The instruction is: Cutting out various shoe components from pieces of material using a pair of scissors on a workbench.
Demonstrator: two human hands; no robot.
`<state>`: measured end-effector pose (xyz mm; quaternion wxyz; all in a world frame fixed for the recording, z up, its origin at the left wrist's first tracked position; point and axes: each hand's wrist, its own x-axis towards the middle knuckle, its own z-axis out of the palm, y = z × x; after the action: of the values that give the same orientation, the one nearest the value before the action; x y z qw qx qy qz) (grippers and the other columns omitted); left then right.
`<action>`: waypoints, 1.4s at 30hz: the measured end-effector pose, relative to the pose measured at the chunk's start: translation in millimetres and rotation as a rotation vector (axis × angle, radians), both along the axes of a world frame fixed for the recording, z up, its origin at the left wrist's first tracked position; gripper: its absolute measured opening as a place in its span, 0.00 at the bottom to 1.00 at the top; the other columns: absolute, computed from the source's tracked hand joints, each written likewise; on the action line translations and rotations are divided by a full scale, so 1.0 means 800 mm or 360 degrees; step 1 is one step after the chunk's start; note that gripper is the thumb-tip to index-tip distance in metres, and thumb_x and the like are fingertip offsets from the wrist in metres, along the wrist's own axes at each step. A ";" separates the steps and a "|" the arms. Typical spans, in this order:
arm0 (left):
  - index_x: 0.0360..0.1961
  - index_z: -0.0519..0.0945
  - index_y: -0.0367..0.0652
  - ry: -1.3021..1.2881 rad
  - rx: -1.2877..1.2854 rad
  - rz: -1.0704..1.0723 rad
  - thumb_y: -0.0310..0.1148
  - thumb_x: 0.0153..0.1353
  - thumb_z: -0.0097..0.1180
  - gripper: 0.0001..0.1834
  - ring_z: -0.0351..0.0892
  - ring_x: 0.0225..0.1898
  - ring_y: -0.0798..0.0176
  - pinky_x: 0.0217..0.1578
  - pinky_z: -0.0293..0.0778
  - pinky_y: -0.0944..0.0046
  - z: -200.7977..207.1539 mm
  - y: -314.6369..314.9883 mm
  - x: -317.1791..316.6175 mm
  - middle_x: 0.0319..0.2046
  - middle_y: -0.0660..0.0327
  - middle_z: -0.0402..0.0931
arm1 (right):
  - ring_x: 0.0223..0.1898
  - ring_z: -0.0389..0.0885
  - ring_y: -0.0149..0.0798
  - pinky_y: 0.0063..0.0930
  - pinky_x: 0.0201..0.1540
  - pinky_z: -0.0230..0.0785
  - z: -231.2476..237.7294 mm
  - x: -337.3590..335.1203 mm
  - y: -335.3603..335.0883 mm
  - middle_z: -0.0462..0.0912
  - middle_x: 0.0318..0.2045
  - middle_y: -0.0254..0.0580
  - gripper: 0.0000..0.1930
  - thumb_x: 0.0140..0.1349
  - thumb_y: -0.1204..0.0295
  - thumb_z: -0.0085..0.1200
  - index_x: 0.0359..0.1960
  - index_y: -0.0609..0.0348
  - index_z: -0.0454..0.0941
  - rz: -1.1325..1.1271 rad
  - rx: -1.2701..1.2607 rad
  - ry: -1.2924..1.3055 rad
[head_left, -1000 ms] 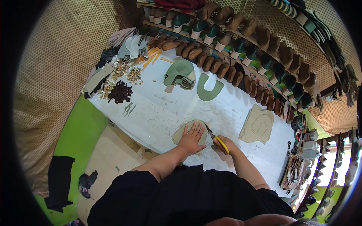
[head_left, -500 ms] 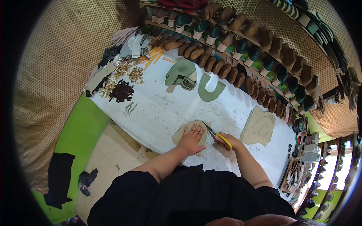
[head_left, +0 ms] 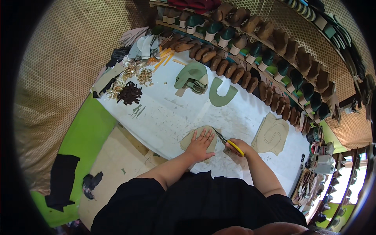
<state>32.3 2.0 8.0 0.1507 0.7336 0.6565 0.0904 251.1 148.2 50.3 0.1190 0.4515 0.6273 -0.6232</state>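
My left hand (head_left: 200, 147) lies flat with fingers spread on a beige, round-edged piece of sheet material (head_left: 187, 141), pressing it to the white-topped table. Just right of it, my right hand (head_left: 237, 145) grips a pair of scissors (head_left: 234, 147) by the yellow handles. Their dark blades point up and left to the right edge of the beige piece; whether they are parted is too small to tell. Beyond my hands lie a green U-shaped piece (head_left: 224, 101) and a stack of green cut pieces (head_left: 190, 76).
Beige sheets (head_left: 270, 135) with a curved outline lie on the right. Brown strips (head_left: 129, 93), gold-coloured bits (head_left: 145, 76) and orange strips (head_left: 168, 55) fill the far left corner. Brown shoe lasts (head_left: 235, 74) line the back edge under racks of heeled shoes (head_left: 215, 29).
The whole view has shifted slightly, so the table's contents appear a little further right. My left hand stays on the beige piece; the scissors remain at its edge with little visible movement.
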 end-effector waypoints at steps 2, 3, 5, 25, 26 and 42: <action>0.75 0.51 0.47 0.0000 0.0001 -0.0004 0.65 0.59 0.49 0.51 0.37 0.77 0.50 0.72 0.30 0.37 0.002 0.001 0.000 0.77 0.55 0.43 | 0.16 0.69 0.26 0.24 0.19 0.62 -0.012 0.004 0.005 0.75 0.19 0.31 0.23 0.65 0.47 0.56 0.41 0.56 0.80 0.0045 0.0030 0.0039; 0.75 0.50 0.47 0.0009 -0.0006 -0.0008 0.65 0.59 0.49 0.51 0.37 0.77 0.50 0.72 0.30 0.37 0.003 0.002 0.000 0.77 0.55 0.43 | 0.15 0.69 0.26 0.24 0.18 0.61 -0.016 0.007 0.008 0.75 0.18 0.31 0.22 0.66 0.47 0.56 0.40 0.56 0.80 0.0085 0.0061 0.0076; 0.75 0.50 0.48 0.0020 -0.0017 -0.0002 0.65 0.59 0.49 0.51 0.37 0.77 0.50 0.72 0.30 0.37 0.003 0.001 0.000 0.77 0.55 0.42 | 0.14 0.68 0.26 0.23 0.16 0.61 -0.003 0.011 0.015 0.74 0.18 0.31 0.23 0.66 0.46 0.56 0.39 0.56 0.80 0.0088 -0.0048 0.0103; 0.76 0.49 0.50 0.0008 -0.0051 0.0009 0.63 0.58 0.51 0.51 0.37 0.78 0.51 0.72 0.30 0.39 0.005 0.002 0.000 0.77 0.56 0.42 | 0.12 0.66 0.26 0.23 0.14 0.56 -0.003 -0.012 0.048 0.70 0.14 0.28 0.23 0.64 0.45 0.58 0.40 0.54 0.81 0.0242 -0.0050 -0.0056; 0.76 0.49 0.50 0.0008 -0.0050 0.0012 0.63 0.58 0.51 0.51 0.37 0.78 0.51 0.72 0.30 0.39 0.006 0.002 0.000 0.77 0.56 0.42 | 0.12 0.65 0.26 0.22 0.14 0.55 -0.006 -0.011 0.051 0.70 0.14 0.28 0.22 0.64 0.45 0.58 0.39 0.53 0.82 0.0246 -0.0058 -0.0043; 0.76 0.51 0.51 0.0012 -0.0066 -0.0003 0.63 0.58 0.51 0.50 0.38 0.77 0.50 0.71 0.30 0.38 0.006 0.003 0.001 0.77 0.57 0.43 | 0.12 0.66 0.24 0.21 0.15 0.55 0.004 -0.001 0.041 0.72 0.15 0.27 0.20 0.65 0.50 0.58 0.38 0.56 0.80 0.0093 -0.0259 0.0124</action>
<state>32.9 4.6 13.0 0.1634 0.7313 0.6581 0.0738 250.4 180.7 53.3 0.1489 0.3972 0.5918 -0.6854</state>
